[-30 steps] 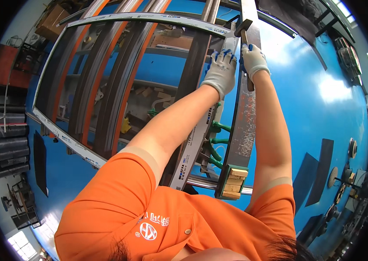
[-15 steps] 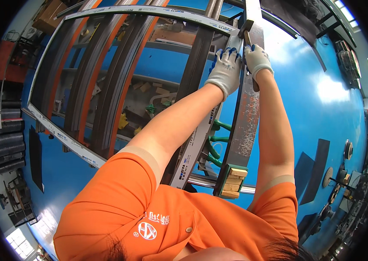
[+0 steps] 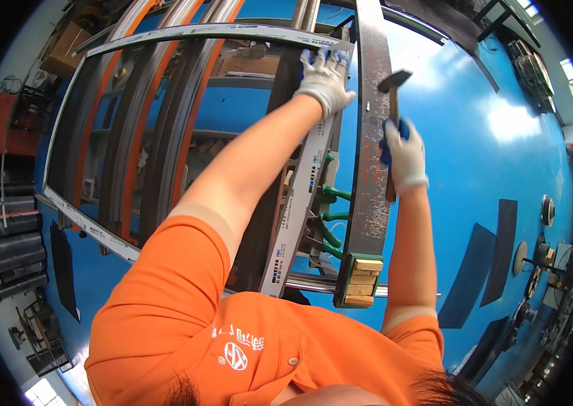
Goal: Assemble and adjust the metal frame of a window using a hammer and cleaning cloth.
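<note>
A large rectangular frame of pale, film-covered profiles (image 3: 298,216) lies across dark supports in front of me. My left hand (image 3: 327,84), in a white glove with blue fingertips, rests on its far right corner with the fingers spread. In a matching glove, my right hand (image 3: 408,159) is closed around the handle of a hammer (image 3: 394,81). The dark hammer head points away from me, above a long dark beam (image 3: 371,162) with a scuffed, speckled surface. A gap separates the hammer from the frame's corner.
Dark supports edged in orange (image 3: 195,111) run under the frame. Small wooden blocks (image 3: 364,281) sit at the beam's near end, with green bent parts (image 3: 334,216) beside it. Black strips (image 3: 501,250) lie on the blue floor at right; dark rolls (image 3: 12,240) are stacked at left.
My right hand has drawn the hammer back from the frame's corner, toward me and slightly right. My left hand has separated from it, spreading its fingers on the corner.
</note>
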`<action>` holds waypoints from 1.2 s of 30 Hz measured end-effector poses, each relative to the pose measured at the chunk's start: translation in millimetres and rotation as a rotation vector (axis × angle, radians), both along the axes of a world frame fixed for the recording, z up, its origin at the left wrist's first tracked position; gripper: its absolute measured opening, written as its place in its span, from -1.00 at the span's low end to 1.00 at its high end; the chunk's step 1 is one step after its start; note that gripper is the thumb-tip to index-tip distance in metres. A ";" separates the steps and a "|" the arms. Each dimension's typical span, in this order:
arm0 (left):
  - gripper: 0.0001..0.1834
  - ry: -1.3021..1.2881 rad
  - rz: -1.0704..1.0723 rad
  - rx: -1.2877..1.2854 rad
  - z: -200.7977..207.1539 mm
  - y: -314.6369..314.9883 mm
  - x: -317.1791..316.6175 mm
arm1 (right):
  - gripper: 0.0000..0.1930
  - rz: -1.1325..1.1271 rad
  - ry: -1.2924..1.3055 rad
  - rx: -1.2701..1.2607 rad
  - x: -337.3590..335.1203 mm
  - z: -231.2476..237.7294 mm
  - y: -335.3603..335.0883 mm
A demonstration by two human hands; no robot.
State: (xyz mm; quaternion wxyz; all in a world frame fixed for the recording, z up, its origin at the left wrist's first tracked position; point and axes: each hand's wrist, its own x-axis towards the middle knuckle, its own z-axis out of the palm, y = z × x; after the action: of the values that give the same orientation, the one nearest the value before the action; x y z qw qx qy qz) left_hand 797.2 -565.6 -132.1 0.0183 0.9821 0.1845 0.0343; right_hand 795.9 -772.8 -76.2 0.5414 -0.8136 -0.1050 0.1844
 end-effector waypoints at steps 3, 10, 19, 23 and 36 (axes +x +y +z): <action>-0.21 0.113 0.036 0.053 5.0 18.7 26.4 | -0.73 0.030 0.100 -0.029 -59.4 0.5 -55.7; -0.33 0.005 -0.057 0.073 -13.8 28.1 44.1 | -0.67 -0.066 0.232 -0.003 -173.6 5.2 -159.4; -0.49 -0.052 -0.395 0.008 -28.8 -24.6 -93.5 | -0.59 -0.228 0.131 -0.214 -249.2 18.2 -195.8; -0.51 -0.288 -0.595 -0.263 -40.0 -26.2 -164.1 | -0.58 -0.196 0.102 -0.100 -300.9 44.1 -196.0; -0.66 -0.624 0.009 -0.692 29.4 82.4 -634.9 | -0.82 0.306 0.440 -0.516 -521.7 -2.4 -180.8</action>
State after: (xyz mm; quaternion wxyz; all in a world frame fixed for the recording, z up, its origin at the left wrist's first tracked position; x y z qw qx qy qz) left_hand 162.3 -483.2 -102.7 0.3995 0.8601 0.1751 0.2645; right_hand 274.3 -953.7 -78.6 0.2944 -0.8390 -0.0564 0.4541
